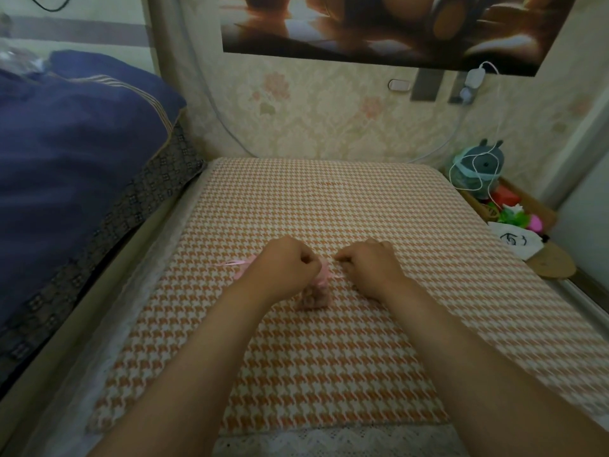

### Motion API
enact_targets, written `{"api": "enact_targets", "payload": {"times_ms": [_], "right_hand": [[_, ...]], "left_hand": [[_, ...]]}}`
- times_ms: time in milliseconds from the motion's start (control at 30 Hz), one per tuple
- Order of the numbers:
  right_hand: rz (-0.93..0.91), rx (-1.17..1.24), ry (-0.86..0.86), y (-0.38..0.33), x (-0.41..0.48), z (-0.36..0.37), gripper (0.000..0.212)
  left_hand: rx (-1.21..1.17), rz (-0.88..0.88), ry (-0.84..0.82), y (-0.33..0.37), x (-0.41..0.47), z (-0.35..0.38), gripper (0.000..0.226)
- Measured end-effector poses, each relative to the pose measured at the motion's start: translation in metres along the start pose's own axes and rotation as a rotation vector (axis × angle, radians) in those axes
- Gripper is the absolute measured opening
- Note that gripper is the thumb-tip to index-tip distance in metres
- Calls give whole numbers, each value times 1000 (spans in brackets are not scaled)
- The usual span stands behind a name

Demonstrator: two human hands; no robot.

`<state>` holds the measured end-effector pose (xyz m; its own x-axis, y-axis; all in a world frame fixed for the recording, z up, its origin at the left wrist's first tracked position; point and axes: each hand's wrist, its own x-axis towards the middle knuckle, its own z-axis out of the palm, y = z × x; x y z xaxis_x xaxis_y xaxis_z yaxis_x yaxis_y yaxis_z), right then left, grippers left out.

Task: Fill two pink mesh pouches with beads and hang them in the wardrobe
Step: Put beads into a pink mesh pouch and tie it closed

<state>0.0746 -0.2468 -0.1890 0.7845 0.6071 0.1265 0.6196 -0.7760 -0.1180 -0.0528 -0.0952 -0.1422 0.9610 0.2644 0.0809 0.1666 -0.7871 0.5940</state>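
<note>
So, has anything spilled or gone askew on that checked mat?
Nothing stands out. Nothing lies spilled on the mat; the pink pouch sits between the left hand and right hand, which both grip its top.

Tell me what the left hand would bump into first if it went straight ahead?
Probably the right hand, just across a small gap above the pink pouch; depth is hard to judge.

Blue quilt [75, 133] beside houndstooth mat [329, 341]
</note>
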Motion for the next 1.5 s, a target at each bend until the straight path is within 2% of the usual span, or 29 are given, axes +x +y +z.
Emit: {"api": "enact_targets", "payload": {"times_ms": [167, 267, 333, 400, 633, 733, 833, 933, 1100, 1300, 1500], "right_hand": [[-21, 61, 77, -3, -1, -3, 14], [-17, 286, 212, -9, -5, -20, 12], [-23, 498, 245, -19, -11, -38, 8], [-66, 601, 237, -33, -19, -53, 7], [-208, 359, 142, -46, -40, -55, 15], [-215, 363, 114, -42, -43, -54, 15], [-191, 422, 142, -34, -43, -55, 15], [-79, 365, 136, -17, -44, -54, 15], [39, 298, -87, 8, -46, -41, 17], [-26, 123, -134, 12, -44, -30, 28], [-79, 57, -105, 4, -38, -25, 18]], "left_hand": [[-66, -9, 8, 3, -2, -4, 18], [-111, -30, -5, 0, -3, -5, 19], [-119, -26, -13, -2, -4, -6, 21], [-140, -14, -5, -2, -6, -6, 22], [-173, -42, 34, -1, -11, -1, 18], [-187, -34, 53, -2, -12, -2, 22], [-185, -27, 41, -2, -12, -2, 21], [-185, -30, 40, -2, -12, 0, 21], [-118, -6, 15, 1, -11, 2, 21], [-146, -35, -3, -1, -7, 6, 24], [-171, 17, -18, -5, -8, 2, 22]]}}
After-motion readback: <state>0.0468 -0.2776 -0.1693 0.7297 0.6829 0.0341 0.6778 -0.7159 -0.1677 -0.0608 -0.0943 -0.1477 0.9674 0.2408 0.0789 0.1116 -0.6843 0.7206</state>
